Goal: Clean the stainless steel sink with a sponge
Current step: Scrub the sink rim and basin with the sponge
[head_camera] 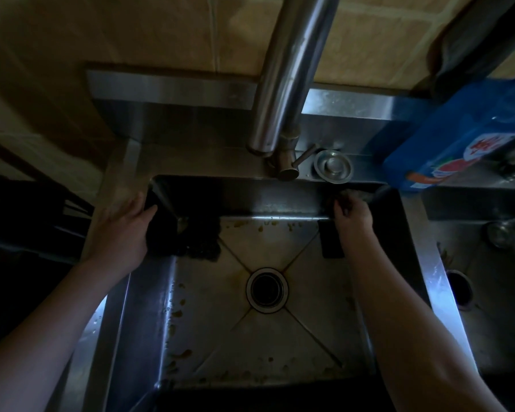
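Observation:
The stainless steel sink fills the middle of the dim view, with brown stains scattered over its floor and an open drain at the centre. My right hand is at the far right corner of the basin. Its fingers are curled round a dark sponge that is pressed against the back wall and barely visible. My left hand rests on the sink's left rim near the far left corner. Its thumb points into the basin, and its fingers are lost in shadow.
A steel faucet arches over the back rim, with a round metal cap beside its base. A blue detergent bag stands at the back right. A second basin lies to the right, and tiled wall is behind.

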`<act>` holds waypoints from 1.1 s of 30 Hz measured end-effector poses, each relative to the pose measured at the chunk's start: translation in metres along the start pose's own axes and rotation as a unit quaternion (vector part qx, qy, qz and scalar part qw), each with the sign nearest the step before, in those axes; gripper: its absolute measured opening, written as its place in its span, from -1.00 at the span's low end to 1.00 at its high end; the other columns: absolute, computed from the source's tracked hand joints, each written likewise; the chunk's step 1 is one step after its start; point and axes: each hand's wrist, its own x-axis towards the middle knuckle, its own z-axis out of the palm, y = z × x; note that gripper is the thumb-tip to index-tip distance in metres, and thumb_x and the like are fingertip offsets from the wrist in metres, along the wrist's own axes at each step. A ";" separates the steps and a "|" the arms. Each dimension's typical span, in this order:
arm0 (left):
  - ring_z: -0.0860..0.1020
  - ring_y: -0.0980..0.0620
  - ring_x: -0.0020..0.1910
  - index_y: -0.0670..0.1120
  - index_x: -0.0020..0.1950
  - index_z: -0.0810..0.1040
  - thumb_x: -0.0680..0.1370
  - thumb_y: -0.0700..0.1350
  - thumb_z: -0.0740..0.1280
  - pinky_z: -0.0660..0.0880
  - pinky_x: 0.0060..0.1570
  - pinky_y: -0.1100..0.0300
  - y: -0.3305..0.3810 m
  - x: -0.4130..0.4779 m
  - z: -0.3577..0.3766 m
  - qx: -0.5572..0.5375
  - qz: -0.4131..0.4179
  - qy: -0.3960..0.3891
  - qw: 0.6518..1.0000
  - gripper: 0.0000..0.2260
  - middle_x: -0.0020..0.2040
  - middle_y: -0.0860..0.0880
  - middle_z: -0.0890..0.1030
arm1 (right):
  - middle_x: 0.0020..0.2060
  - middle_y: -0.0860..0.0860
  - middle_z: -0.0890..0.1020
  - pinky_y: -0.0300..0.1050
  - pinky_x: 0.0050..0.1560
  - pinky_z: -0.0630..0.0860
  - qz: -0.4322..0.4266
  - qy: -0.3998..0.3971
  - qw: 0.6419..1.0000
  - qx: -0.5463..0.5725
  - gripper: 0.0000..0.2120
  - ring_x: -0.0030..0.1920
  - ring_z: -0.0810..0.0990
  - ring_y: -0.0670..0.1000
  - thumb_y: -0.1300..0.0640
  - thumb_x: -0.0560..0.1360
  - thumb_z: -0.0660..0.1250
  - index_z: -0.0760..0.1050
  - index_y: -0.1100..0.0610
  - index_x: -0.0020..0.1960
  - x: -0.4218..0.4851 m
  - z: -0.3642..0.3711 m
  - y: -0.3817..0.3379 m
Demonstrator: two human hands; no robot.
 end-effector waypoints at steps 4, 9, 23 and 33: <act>0.28 -0.18 0.42 -0.10 0.39 0.39 0.40 -0.31 0.32 0.23 0.28 -0.12 0.003 -0.002 -0.004 0.008 -0.004 -0.004 1.000 -0.45 0.51 -0.18 0.20 | 0.08 0.16 0.59 -0.09 0.13 0.57 0.184 0.021 0.949 0.255 -0.93 0.05 0.59 0.08 0.30 0.47 0.36 0.49 0.21 -0.06 -0.011 0.036 0.002; 0.22 -0.18 0.44 -0.08 0.42 0.34 0.41 -0.29 0.30 0.17 0.29 -0.06 0.010 -0.003 -0.009 0.018 -0.013 -0.014 1.000 -0.43 0.52 -0.18 0.14 | 0.13 0.14 0.57 -0.08 0.20 0.54 0.230 -0.070 0.933 0.267 -0.73 0.19 0.56 0.09 0.31 0.47 0.34 0.50 0.24 0.17 -0.056 0.098 0.022; 0.27 -0.17 0.42 -0.08 0.28 0.46 0.37 -0.32 0.30 0.16 0.27 -0.09 0.004 -0.003 -0.003 -0.027 0.003 0.010 1.000 -0.52 0.51 -0.17 0.19 | 0.31 0.25 0.47 0.00 0.26 0.47 0.313 -0.208 0.890 0.259 -0.73 0.33 0.44 0.18 0.35 0.54 0.22 0.43 0.33 0.24 -0.144 0.221 0.051; 0.21 -0.10 0.47 -0.04 0.37 0.36 0.46 -0.25 0.28 0.13 0.35 -0.10 0.003 -0.002 -0.005 -0.004 -0.001 0.005 1.000 -0.53 0.53 -0.13 0.12 | -0.11 0.04 0.54 0.02 0.37 0.34 -0.219 -0.241 0.887 -0.329 -0.86 0.24 0.52 0.11 0.22 0.58 0.21 0.52 0.25 0.02 -0.101 0.161 0.056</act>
